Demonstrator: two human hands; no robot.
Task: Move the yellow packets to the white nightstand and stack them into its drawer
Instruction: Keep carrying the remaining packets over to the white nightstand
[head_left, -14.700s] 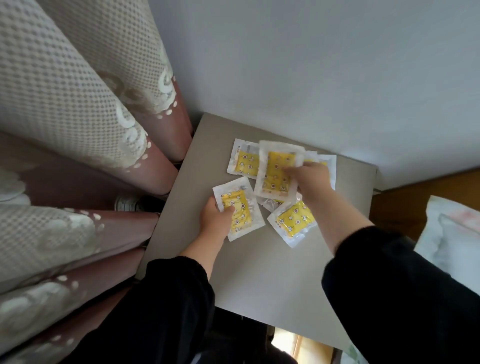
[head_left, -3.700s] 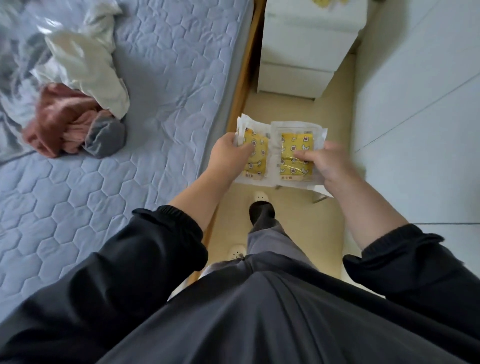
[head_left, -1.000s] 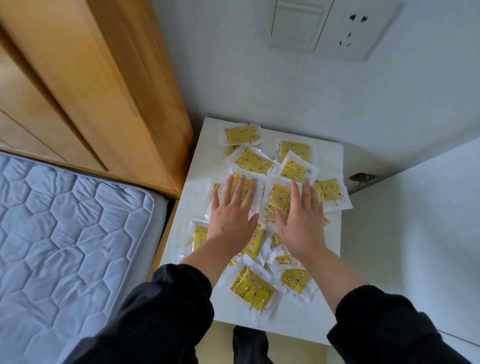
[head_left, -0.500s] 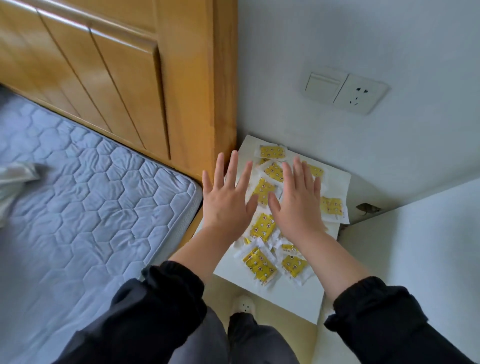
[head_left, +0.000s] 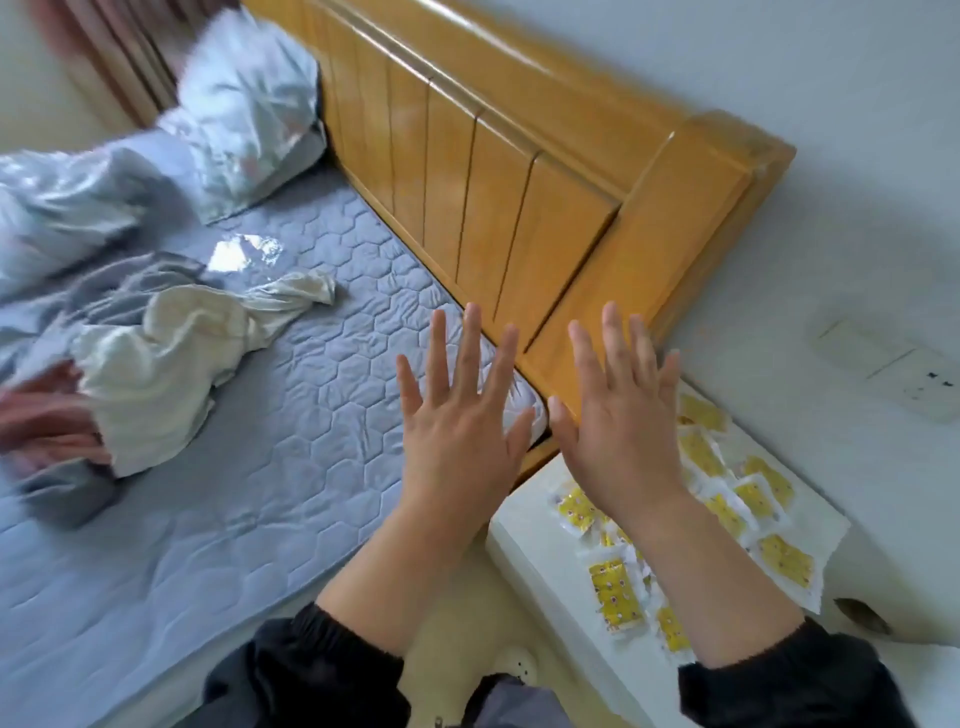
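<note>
Two dark sleeves (head_left: 322, 670) enter at the bottom of the view. Just beyond them, yellow packets (head_left: 615, 592) lie loose and overlapping on the tabletop (head_left: 530, 535) of the white nightstand (head_left: 810, 525). Several sit close to its near edge, and one at the right-hand corner appears to overhang. The drawer is not in view.

Risk: a broad sweeping gather would likely push the edge packets onto the floor (head_left: 457, 618) or into the gap beside the wall. The slick wrappers may also slide once stacked.

Left hand (head_left: 462, 441) and right hand (head_left: 618, 431) are raised above the scene, fingers straight and spread apart, holding nothing. Open room lies over the mattress (head_left: 291, 415) to the left. The headboard (head_left: 519, 208) stands just beside the nightstand, and the wall with its socket (head_left: 919, 384) bounds the far side.
</note>
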